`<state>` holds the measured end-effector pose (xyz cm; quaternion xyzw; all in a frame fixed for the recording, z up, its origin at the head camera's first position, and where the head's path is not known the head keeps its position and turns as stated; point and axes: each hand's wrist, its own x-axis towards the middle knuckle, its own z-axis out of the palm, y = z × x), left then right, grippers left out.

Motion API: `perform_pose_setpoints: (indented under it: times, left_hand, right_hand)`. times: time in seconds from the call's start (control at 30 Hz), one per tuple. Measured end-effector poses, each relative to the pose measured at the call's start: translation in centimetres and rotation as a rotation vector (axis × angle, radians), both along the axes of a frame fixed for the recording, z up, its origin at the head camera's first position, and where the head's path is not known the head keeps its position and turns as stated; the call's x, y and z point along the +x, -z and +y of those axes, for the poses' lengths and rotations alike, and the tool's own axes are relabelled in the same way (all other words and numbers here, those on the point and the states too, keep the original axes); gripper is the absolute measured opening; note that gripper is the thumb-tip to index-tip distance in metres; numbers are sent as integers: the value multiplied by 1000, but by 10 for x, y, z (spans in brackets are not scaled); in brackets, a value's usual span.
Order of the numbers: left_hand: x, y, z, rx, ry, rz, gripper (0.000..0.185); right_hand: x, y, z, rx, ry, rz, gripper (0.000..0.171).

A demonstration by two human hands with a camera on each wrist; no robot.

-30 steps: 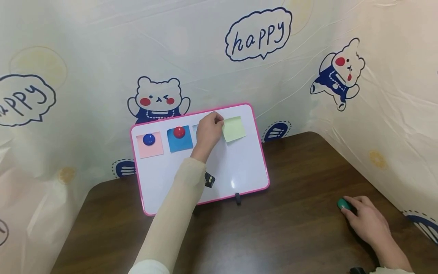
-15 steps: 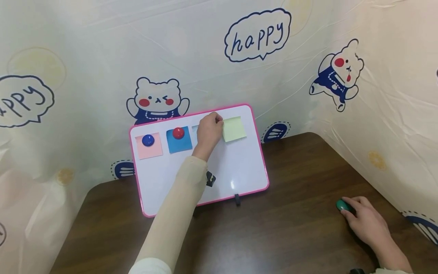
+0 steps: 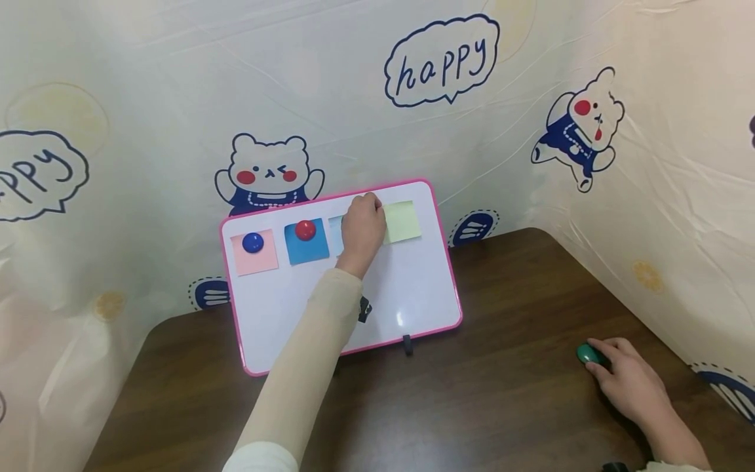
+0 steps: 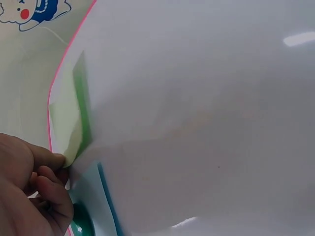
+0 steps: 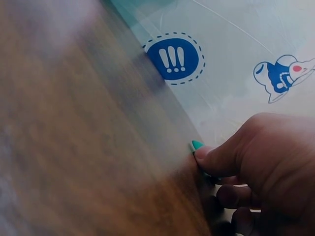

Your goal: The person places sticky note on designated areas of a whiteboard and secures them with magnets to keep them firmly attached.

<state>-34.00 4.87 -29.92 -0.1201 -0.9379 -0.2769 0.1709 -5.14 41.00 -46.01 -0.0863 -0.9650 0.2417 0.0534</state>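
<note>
A pink-framed whiteboard (image 3: 401, 288) leans against the back wall. On it are a pink note with a blue magnet (image 3: 253, 242), a blue note with a red magnet (image 3: 305, 230), a pale blue note (image 3: 335, 235) and a yellow-green note (image 3: 402, 221). My left hand (image 3: 370, 204) is curled at the top of the pale blue note. In the left wrist view its fingers (image 4: 54, 189) grip a green magnet (image 4: 81, 223) against the board. On the table at the right, my right hand (image 3: 600, 358) pinches a second green magnet (image 3: 587, 354), whose edge (image 5: 197, 145) shows by the thumb.
The dark wooden table (image 3: 501, 393) is enclosed by cream cartoon-print sheeting (image 3: 678, 196) at the back and right. A small black stand foot (image 3: 407, 343) props the board's lower edge. The table's left front edge curves near the left sheet.
My left hand has edged slightly right on the board, showing more of the pale blue note. My right hand stays on its green magnet.
</note>
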Motion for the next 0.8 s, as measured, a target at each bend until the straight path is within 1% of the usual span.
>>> perform_pose_setpoints:
  times: [0.13, 0.37, 0.47, 0.6, 0.8]
  left_hand:
    - [1, 3, 0, -23, -6, 29, 18]
    - [1, 5, 1, -22, -10, 63, 17]
    - [1, 5, 1, -33, -4, 68, 16]
    - [2, 5, 0, -55, 3, 56, 17]
    - [2, 6, -1, -69, 17, 63, 21]
  right_hand:
    - [0, -1, -1, 10, -4, -6, 47]
    - [-1, -1, -1, 22, -2, -4, 46]
    - [-2, -1, -1, 27, -6, -5, 46]
    - [-2, 0, -1, 29, -12, 1, 45]
    - [-3, 6, -5, -11, -30, 37, 40]
